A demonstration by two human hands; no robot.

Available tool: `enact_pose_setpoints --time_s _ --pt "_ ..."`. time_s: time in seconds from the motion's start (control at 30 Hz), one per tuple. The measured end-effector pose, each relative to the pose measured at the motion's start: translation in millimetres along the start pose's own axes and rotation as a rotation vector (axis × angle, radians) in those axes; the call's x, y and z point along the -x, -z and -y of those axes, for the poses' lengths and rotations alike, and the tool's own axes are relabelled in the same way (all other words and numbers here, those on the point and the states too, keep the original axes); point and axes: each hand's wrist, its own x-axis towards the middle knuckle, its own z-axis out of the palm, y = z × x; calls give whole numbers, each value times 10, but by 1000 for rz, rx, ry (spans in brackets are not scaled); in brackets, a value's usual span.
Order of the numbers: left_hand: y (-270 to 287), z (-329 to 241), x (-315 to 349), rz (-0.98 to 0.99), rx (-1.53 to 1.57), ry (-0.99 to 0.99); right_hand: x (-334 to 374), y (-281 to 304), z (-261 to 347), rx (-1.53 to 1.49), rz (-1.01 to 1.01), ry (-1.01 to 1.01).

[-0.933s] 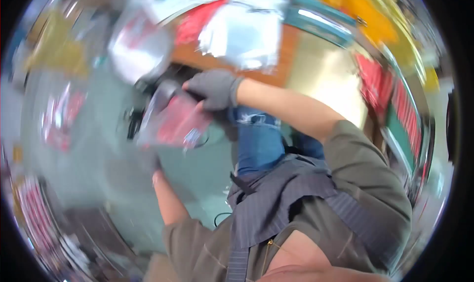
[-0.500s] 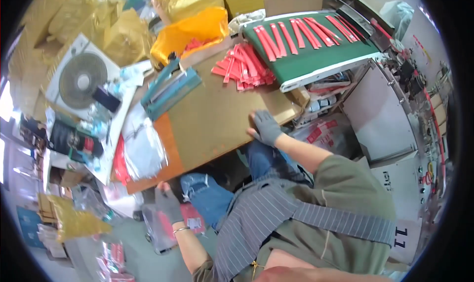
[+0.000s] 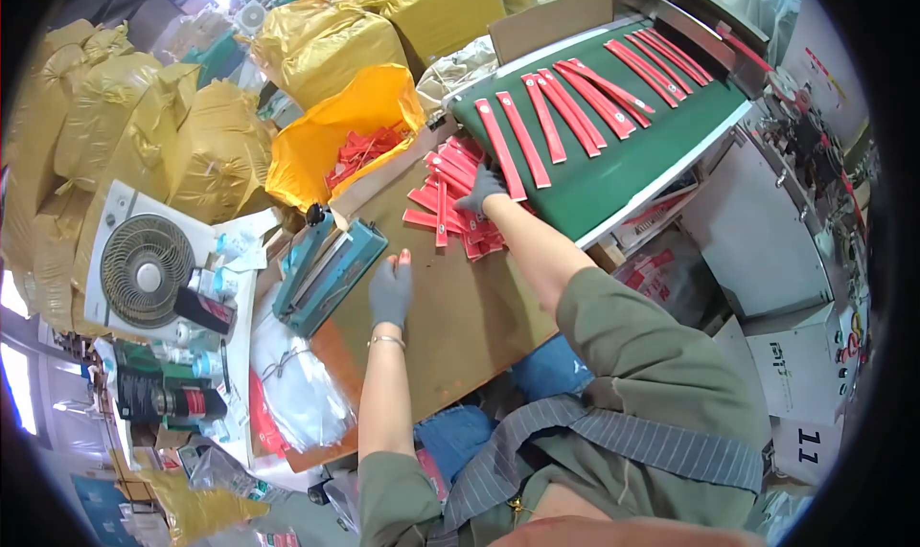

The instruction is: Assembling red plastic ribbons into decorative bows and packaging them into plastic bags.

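Observation:
A pile of long, slim red packets [image 3: 444,185] lies on the brown table. At the pile's right side is my right hand [image 3: 482,193] in a grey fingerless glove, its thumb and fingers apart over the packets. My left hand [image 3: 390,293], gloved the same way, is above the table just right of a teal hand sealer [image 3: 331,277]. Its fingers point away from me and nothing shows in them. More red packets [image 3: 586,106] lie spaced out on a green conveyor belt [image 3: 575,197] beyond my right hand.
Behind the pile, an orange bag [image 3: 297,164] holds more red packets. Clear plastic bags [image 3: 302,394] lie at the table's left edge, beside a white box fan [image 3: 149,260]. Yellow wrapped bundles [image 3: 331,54] stack up behind. A grey metal cabinet [image 3: 752,231] stands right.
My right hand has gone from the table's near edge to the packet pile. My left hand has come up from beside my leg to above the table. The view has shifted, and the belt's packets sit nearer.

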Motion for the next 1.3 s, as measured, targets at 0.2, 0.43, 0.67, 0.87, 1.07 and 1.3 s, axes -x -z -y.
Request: enact_pose_setpoints --time_s 0.2,0.43,0.67,0.87,1.07,1.3 --pt "-654 290 -548 -107 115 -42 78 -122 373 -322 405 -17" --pt "-449 366 -121 -272 301 17 1047 280 391 -520 5 163" --pt "1055 1839 1329 -433 272 146 2295 348 -878 40 -135 603" --pt "1864 2938 2212 -92 -78 341 2363 230 -815 61 -193 614" --pt "1931 2028 2088 -208 214 114 2282 334 -987 -256 30 248" --pt "987 836 2266 -152 822 110 3023 251 877 -806 799 499"
